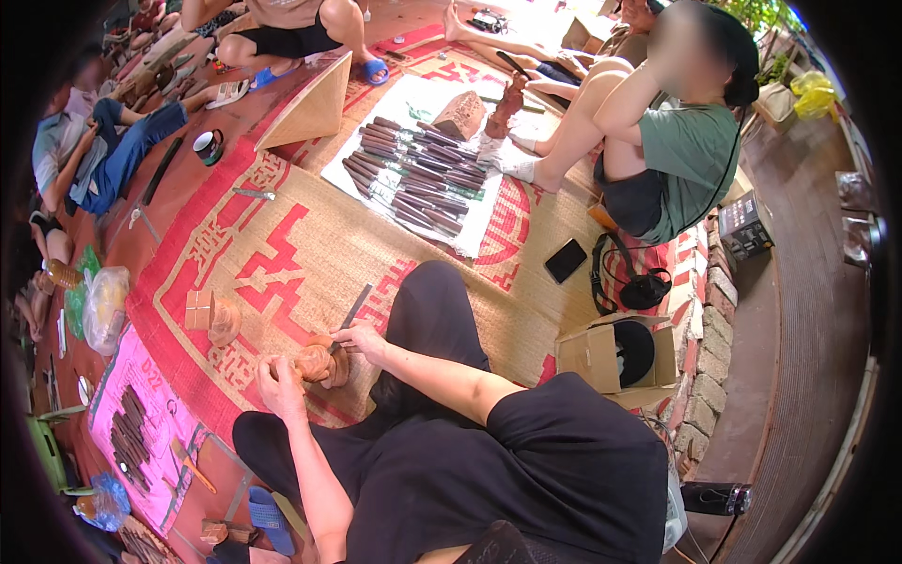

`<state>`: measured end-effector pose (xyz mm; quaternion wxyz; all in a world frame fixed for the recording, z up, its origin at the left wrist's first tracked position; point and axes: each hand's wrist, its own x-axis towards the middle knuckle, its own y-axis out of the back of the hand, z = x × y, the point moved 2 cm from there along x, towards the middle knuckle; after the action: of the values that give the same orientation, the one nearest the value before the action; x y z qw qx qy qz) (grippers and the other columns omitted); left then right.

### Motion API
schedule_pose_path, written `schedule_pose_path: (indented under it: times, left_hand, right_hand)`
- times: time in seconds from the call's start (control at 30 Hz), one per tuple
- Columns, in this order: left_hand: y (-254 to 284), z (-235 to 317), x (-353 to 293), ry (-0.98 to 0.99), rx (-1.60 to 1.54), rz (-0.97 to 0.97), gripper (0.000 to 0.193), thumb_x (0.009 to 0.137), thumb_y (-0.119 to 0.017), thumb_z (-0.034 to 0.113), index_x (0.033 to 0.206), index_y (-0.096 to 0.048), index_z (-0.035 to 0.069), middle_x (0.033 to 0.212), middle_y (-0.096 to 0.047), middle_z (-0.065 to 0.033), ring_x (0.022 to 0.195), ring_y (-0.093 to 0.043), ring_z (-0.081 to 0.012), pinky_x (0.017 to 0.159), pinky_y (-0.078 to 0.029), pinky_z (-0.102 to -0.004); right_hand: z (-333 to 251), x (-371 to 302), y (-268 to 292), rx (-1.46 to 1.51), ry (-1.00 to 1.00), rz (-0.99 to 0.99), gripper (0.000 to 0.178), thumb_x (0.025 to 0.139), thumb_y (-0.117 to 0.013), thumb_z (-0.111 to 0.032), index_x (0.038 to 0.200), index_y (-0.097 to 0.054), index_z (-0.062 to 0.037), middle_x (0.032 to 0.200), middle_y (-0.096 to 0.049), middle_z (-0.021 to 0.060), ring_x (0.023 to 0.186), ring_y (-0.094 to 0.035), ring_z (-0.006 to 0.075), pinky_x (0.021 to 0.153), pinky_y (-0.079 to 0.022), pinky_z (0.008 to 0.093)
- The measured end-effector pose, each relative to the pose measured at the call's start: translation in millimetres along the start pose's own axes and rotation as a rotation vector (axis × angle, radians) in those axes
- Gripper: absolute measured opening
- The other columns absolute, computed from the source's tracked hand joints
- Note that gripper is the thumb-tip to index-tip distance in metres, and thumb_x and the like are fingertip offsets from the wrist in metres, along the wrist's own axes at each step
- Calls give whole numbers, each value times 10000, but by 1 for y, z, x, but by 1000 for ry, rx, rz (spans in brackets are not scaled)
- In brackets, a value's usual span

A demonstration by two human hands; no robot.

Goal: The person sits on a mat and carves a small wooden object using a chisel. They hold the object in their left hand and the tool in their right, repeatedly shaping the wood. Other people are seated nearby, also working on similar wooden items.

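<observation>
My left hand (280,387) is closed on the left end of a reddish-brown carved wooden piece (315,363), rounded in form, held low over the mat by my folded legs. My right hand (362,341) grips a slim, dark, flat tool (355,306), its far end pointing up and away. The tool's near end lies against the right side of the carving; whether it is a file or a chisel I cannot tell. Just beyond my left hand, a rounded wooden piece (224,322) sits beside a square wooden block (198,309).
Ahead, several dark-handled carving tools (413,174) lie in rows on a white cloth (470,242), near a wood block (460,115). A person in green (691,155) sits at right. A phone (566,261) and cardboard box (587,362) lie rightward; a pink sheet (117,376) lies left.
</observation>
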<state>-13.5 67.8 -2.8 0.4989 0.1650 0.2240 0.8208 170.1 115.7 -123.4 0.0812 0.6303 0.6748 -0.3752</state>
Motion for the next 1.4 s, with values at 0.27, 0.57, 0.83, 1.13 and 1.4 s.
schedule_pose_path:
  times: [0.27,0.57,0.83,1.13,1.4]
  left_hand:
    - [1,-1,2,-36,17,14,240,857,-560,236,926,-580,7,948,-565,-109,869,-557,-241,811,-429,-351]
    - [-2,-9,3,-12,0,-1,250,867,-556,247,949,-586,13,967,-558,-87,870,-545,-210,818,-426,-329]
    - [1,1,-1,-4,10,12,230,857,-559,227,940,-587,14,949,-562,-92,866,-549,-215,813,-426,-334]
    - [2,8,-2,13,-34,9,245,832,-570,243,911,-594,12,915,-561,-104,837,-554,-244,794,-426,-358]
    - [1,5,-1,-21,-25,19,251,828,-564,236,907,-589,-1,916,-570,-125,845,-558,-271,797,-425,-374]
  right_hand:
    - [-5,-11,-10,-74,11,-142,277,755,-708,-130,1019,-674,-52,963,-667,50,896,-591,141,771,-446,278]
    - [15,6,-4,-29,80,-88,310,768,-726,-143,1054,-659,-42,953,-672,47,871,-601,124,747,-458,278]
    - [-13,-12,-15,77,13,108,208,739,-743,-112,848,-602,-5,905,-671,87,826,-615,174,780,-464,320]
    - [12,5,-4,20,15,5,306,781,-738,-182,1034,-622,-55,955,-653,28,846,-603,117,732,-460,289]
    - [12,13,6,56,-23,99,258,761,-730,-126,889,-516,-57,899,-652,88,823,-644,184,747,-495,313]
